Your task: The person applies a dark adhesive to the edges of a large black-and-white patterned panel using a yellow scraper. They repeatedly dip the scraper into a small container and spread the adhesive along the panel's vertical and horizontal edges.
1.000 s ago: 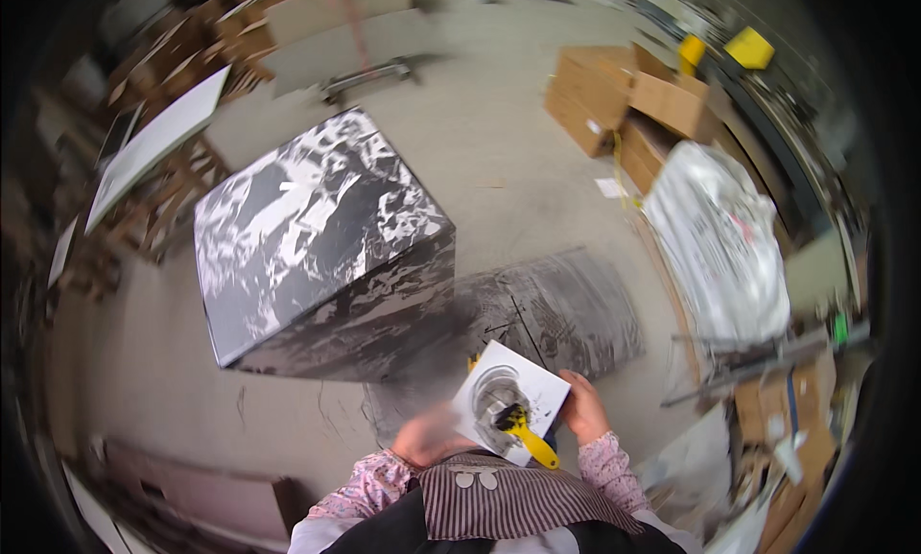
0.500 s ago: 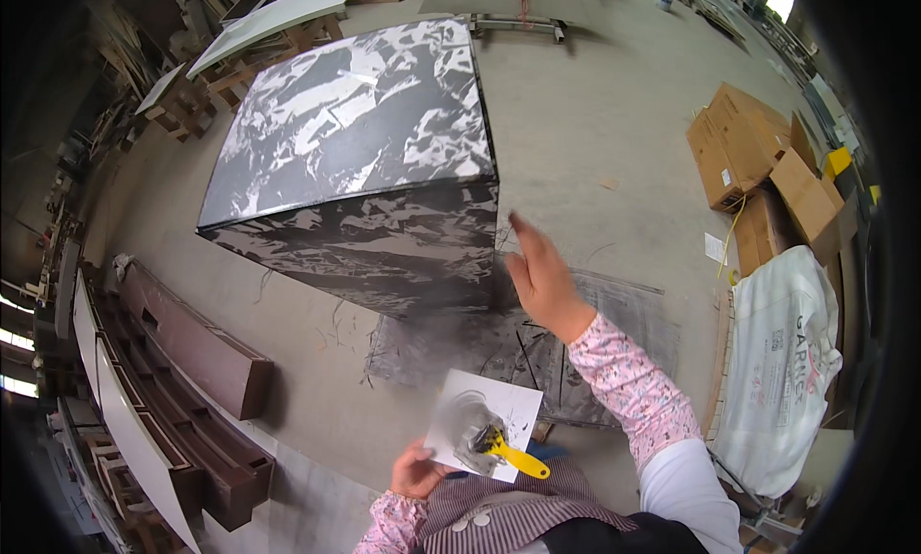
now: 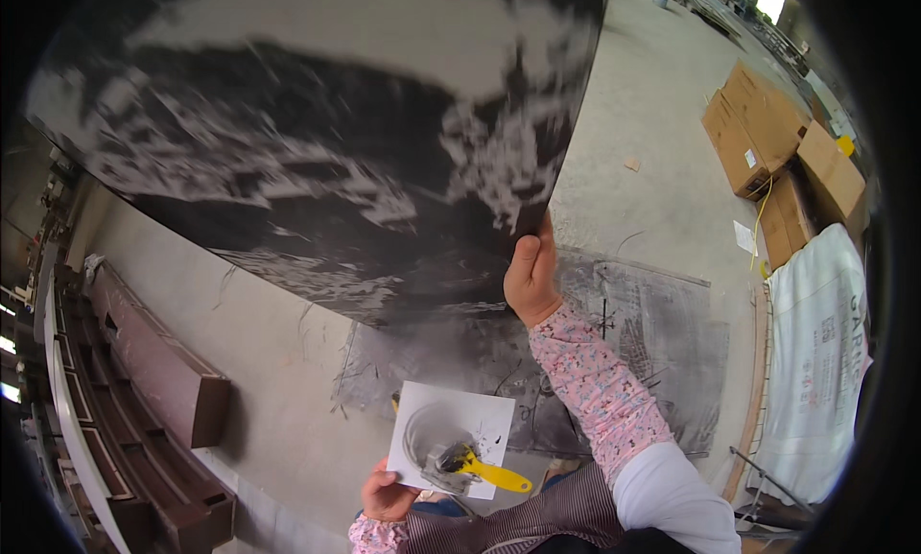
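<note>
Head view, watched from my remote seat. Marbled block (image 3: 317,161), black with pale patches, is large at upper left; I take it as landmark. Right hand (image 3: 533,283) touches the block's right corner, thumb on the near side, fingers reaching up along the edge; how far they close round it I can't tell. Left hand (image 3: 389,496), on the block's near side and apart from it, has its fingers pinched on the lower left corner of a white board (image 3: 494,415). On the board I note a grey smear (image 3: 424,442) and a yellow-handled tool (image 3: 489,471), black at its working end; brush or scraper, unclear. Dark mat (image 3: 662,333) on the floor (image 3: 662,103), reaching out right of the block. Farther right of the block: cardboard boxes (image 3: 753,137) and a white sack (image 3: 815,381). Left of its near side: long brown pieces (image 3: 158,357).
</note>
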Demonstrator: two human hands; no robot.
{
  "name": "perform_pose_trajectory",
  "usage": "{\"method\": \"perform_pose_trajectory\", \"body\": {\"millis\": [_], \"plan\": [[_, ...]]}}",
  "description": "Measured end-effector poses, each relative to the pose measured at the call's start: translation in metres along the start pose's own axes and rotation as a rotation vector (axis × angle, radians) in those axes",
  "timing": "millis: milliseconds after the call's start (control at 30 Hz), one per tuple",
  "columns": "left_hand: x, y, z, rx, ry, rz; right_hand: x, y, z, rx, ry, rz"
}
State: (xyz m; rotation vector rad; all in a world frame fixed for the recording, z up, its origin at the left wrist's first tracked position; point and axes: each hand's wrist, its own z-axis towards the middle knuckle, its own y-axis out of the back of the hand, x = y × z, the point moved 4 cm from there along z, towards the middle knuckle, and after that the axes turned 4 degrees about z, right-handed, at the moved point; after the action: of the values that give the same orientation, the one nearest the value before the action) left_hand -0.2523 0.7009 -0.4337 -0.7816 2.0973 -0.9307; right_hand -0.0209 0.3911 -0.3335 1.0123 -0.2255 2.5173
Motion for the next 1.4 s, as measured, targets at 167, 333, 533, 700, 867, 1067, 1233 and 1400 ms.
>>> {"method": "perform_pose_trajectory", "body": {"millis": [167, 333, 533, 700, 867, 1067, 1233, 1400], "plan": [[0.010, 0.073, 0.054, 0.027, -0.081, 0.058, -0.104, 0.001, -0.109, 0.065, -0.065, -0.038], [0.021, 0.104, 0.085, 0.054, -0.156, 0.007, -0.195, 0.008, -0.239, 0.236, -0.402, -0.263], [0.023, 0.103, 0.094, 0.112, -0.231, -0.007, -0.176, 0.043, -0.329, 1.604, -0.087, -0.748], [0.028, 0.087, 0.088, 0.060, -0.292, 0.035, -0.181, 0.070, -0.239, 0.900, -0.620, -0.591], [0.027, 0.113, 0.089, 0.304, -0.267, 0.038, -0.189, 0.028, -0.261, 0.367, -0.300, -0.345], [0.028, 0.105, 0.077, 0.087, -0.306, 0.052, -0.182, 0.005, -0.335, 1.256, -0.321, -0.353], [0.035, 0.083, 0.072, 0.039, -0.332, 0.130, -0.087, 0.027, -0.272, 0.867, -1.277, 0.484], [0.034, 0.092, 0.079, 0.108, -0.394, 0.320, -0.023, 0.032, -0.271, 1.216, -1.203, 0.365]]}}
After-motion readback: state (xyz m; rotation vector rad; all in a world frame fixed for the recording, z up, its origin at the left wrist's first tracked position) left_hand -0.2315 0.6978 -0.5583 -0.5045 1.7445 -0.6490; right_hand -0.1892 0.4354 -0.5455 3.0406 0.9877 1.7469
